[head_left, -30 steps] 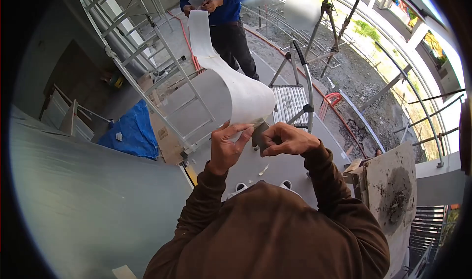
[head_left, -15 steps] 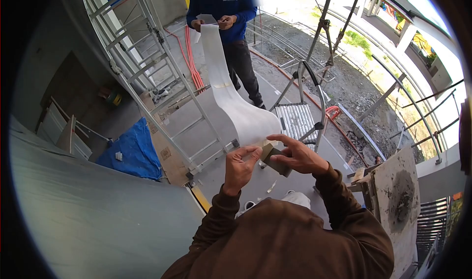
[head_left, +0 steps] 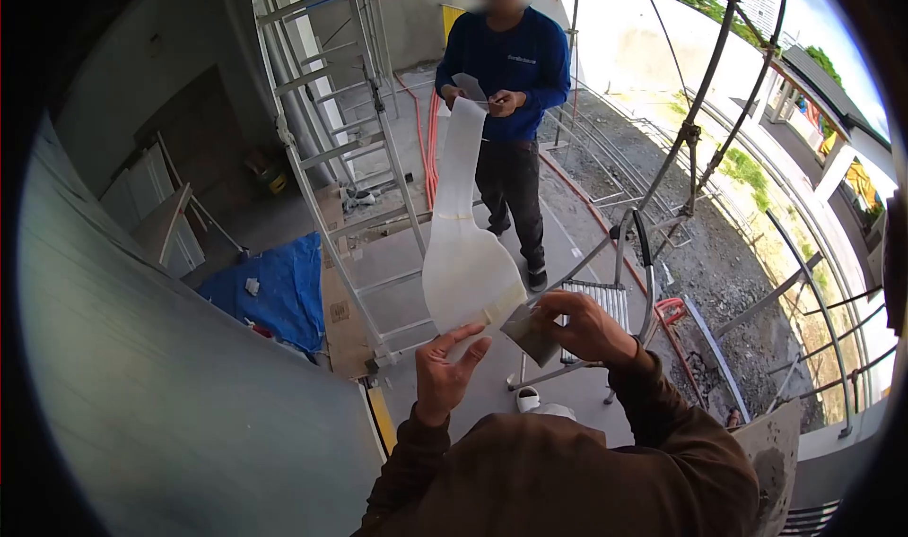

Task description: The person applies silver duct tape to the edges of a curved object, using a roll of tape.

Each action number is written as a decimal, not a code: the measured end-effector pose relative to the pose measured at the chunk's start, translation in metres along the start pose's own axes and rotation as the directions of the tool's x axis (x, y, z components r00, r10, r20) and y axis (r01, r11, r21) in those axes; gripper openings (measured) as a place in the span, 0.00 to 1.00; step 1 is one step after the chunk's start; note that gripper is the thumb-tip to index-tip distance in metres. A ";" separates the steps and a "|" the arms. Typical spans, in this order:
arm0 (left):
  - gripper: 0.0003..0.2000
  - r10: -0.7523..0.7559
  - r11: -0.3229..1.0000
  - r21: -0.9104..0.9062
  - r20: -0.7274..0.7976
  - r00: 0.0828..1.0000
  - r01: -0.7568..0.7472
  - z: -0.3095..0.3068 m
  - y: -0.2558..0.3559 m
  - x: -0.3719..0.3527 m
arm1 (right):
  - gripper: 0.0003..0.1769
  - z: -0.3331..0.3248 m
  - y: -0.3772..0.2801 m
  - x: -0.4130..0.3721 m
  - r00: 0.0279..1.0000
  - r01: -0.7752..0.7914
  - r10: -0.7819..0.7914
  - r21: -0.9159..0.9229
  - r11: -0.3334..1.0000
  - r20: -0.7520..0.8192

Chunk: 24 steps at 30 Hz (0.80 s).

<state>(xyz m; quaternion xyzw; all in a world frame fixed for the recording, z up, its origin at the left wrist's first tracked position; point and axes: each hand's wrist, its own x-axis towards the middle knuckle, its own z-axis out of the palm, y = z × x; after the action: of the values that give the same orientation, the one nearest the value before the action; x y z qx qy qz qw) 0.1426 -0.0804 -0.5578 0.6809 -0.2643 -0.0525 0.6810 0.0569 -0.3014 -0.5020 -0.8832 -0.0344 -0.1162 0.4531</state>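
A long white sheet (head_left: 465, 272) stretches away from me, its near edge bearing a yellowish tape-like strip (head_left: 505, 304). My left hand (head_left: 448, 372) is at that near edge, the sheet's border between thumb and index finger. In my right hand (head_left: 588, 327) is a flat, dark, rectangular piece (head_left: 532, 337), gripped between thumb and fingers close to the sheet's right corner. The far end of the sheet is in the hands of a co-worker (head_left: 511, 74) in a blue top, who also holds a small pale flat piece (head_left: 468, 87).
An aluminium ladder (head_left: 364, 225) stands left of the sheet. A step stool (head_left: 598, 301) is just beyond my right hand. Blue tarp (head_left: 279, 291) lies on the floor at left, beside plastic sheeting (head_left: 189, 386). Scaffold poles (head_left: 695, 130) and a board (head_left: 771, 457) are at right.
My hands have moved apart, the left now on the sheet's edge and the right keeping the dark piece. The sheet's near end is raised closer to me. The view has shifted.
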 end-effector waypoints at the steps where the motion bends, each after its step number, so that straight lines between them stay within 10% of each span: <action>1: 0.10 0.005 1.000 0.014 -0.009 1.000 -0.005 0.002 -0.005 0.001 | 0.08 -0.019 0.000 0.008 1.000 0.004 -0.003 -0.029 1.000 0.010; 7: 0.10 -0.297 0.952 -0.162 -0.285 0.912 0.260 0.006 -0.051 -0.020 | 0.09 -0.090 0.039 0.069 0.981 0.175 -0.181 -0.092 0.980 -0.064; 11: 0.23 -0.245 0.957 -0.264 -0.526 0.814 0.118 0.013 -0.056 -0.036 | 0.07 -0.101 0.047 0.096 0.945 0.327 -0.327 -0.011 0.945 -0.007; 15: 0.28 -0.117 0.978 0.015 -0.784 0.609 0.207 0.009 -0.048 -0.045 | 0.06 -0.084 0.043 0.112 0.911 0.409 -0.411 0.055 0.911 0.030; 19: 0.24 -0.250 0.967 -0.210 -0.893 0.374 0.145 -0.004 -0.032 -0.055 | 0.06 -0.062 0.045 0.128 0.863 0.457 -0.481 0.165 0.874 0.156; 24: 0.13 -0.245 0.959 -0.281 -0.883 0.401 -0.031 -0.028 -0.037 -0.079 | 0.07 -0.024 0.026 0.142 0.729 0.552 -0.626 0.302 0.777 0.277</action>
<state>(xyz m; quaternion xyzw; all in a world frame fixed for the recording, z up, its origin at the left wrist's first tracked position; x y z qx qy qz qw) 0.0983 -0.0237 -0.6140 0.5221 0.2022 0.2491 0.7902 0.1947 -0.3426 -0.4760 -0.7815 -0.4084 -0.0857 0.4638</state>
